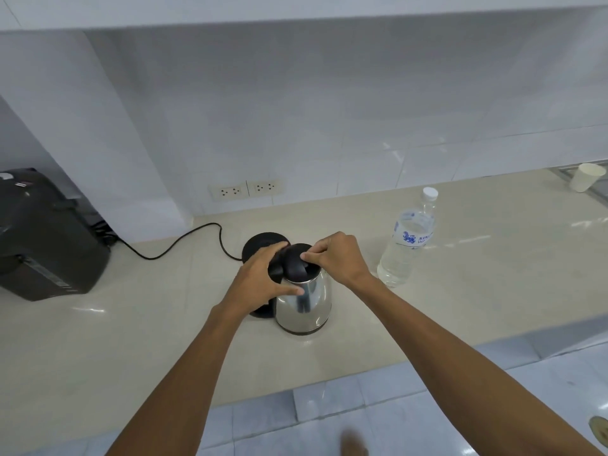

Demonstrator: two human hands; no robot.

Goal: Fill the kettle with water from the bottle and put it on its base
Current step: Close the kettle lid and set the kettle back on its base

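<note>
My left hand [260,278] grips the steel kettle [304,304] on the counter [131,340], thumb on its side; my right hand [335,258] pinches the black lid [296,266]. Behind sits the base [263,243]; right, the capped bottle [409,238].

Kettles: one, steel with black lid [304,306]
Kettle bases: one, black, at 11 o'clock from the kettle [263,241]
Water bottles: one, capped [408,243]
Paper cups: one, at 2 o'clock [586,177]
Wall sockets: two double plates [247,189]
Black appliances: one, at 9 o'clock [42,238]
Hands: two, left hand [260,279], right hand [339,256]
</note>
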